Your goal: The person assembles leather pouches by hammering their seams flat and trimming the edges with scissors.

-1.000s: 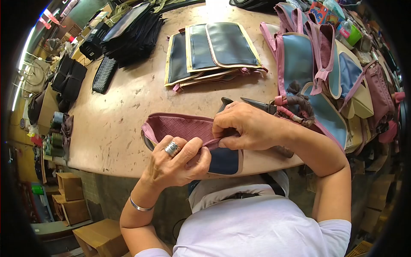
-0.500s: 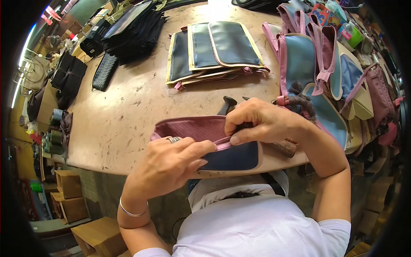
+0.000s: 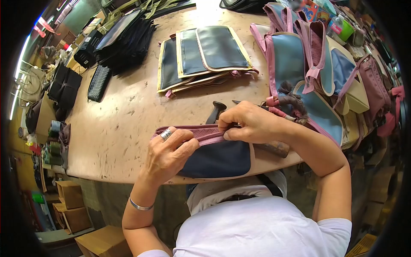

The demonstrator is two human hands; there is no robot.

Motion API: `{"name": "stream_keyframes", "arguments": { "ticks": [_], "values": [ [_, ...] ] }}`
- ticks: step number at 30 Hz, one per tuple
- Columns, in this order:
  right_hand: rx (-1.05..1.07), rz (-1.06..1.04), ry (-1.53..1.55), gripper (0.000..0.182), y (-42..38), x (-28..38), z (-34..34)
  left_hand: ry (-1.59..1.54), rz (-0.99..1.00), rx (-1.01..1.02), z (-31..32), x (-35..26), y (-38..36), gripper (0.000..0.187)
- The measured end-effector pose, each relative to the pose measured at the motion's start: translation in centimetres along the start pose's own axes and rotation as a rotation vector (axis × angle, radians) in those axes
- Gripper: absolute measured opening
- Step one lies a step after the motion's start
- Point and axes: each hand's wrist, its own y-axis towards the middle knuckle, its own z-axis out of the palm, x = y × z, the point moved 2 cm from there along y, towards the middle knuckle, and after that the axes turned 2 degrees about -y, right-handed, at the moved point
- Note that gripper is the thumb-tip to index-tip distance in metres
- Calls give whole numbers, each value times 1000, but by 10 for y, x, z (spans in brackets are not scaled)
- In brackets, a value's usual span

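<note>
A small bag point(image 3: 218, 159) with a navy front panel and a pink, line-patterned inside lies at the near edge of the table. My left hand point(image 3: 168, 150), wearing a ring, has its bent fingers closed on the bag's pink rim at the left. Farther right, my right hand point(image 3: 248, 122) pinches the same rim between thumb and fingers. Whether a small part also sits in that pinch is hidden. Just behind the bag is a dark tool handle point(image 3: 216, 112), and a wooden handle point(image 3: 277, 149) pokes out below my right wrist.
Flat navy panels with yellow edging point(image 3: 222, 49) are stacked mid-table. Blue and pink bag pieces point(image 3: 289, 55) heap at the right, beside a cloth-wrapped handle point(image 3: 291, 103). Black pieces point(image 3: 126, 47) and a woven black case point(image 3: 99, 83) lie at the left. Cardboard boxes point(image 3: 102, 242) stand below.
The bag's mouth has narrowed and more of its navy front shows. My left hand has drawn back leftward along the rim with fingers more bent; my right hand stays pinched there.
</note>
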Motion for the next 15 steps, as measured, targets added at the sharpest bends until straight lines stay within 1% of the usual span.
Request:
{"name": "stream_keyframes", "arguments": {
  "ticks": [4, 7, 10, 13, 15],
  "values": [
    [-8, 74, 68, 14, 2, 5, 2, -22, -11, -61, 4, 3, -1, 23],
    [-44, 5, 29, 15, 3, -1, 6, -7, -28, -58, 5, 2, 0, 23],
    [51, 3, -54, 15, 5, 0, 5, 3, -15, -18, 11, -2, 0, 22],
    [-91, -41, 0, 15, 4, 0, 8, 18, -27, -58, 11, -1, 2, 23],
    [-99, -63, 1, 14, 5, -3, 15, 28, -17, -37, 11, -1, 3, 22]
  ]
}}
